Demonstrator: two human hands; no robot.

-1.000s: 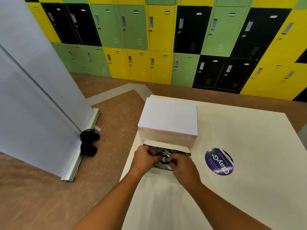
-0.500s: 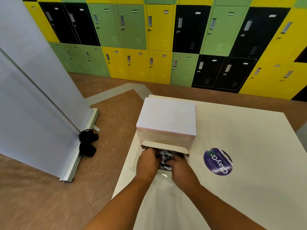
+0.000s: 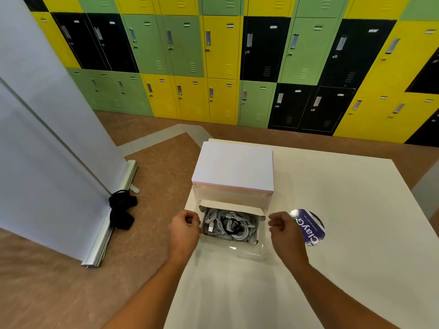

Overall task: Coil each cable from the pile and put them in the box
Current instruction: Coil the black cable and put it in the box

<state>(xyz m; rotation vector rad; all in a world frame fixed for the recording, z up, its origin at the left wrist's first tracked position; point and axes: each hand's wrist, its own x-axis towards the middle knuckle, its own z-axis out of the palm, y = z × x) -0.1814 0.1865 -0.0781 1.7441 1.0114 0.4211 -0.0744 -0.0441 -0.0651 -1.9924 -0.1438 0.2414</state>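
Head view: left hand [image 3: 184,230] and right hand [image 3: 286,230], curled and empty, have withdrawn beside the box [image 3: 260,225]; cables [image 3: 228,225] inside; probably finished.

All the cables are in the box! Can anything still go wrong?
Two things might. The box sits right by the left edge of the table, with the left hand close beside it, so a bump could knock it to the floor. The cables lie in a loose tangle, so a loop could spring up and get pinched when the lid comes down.
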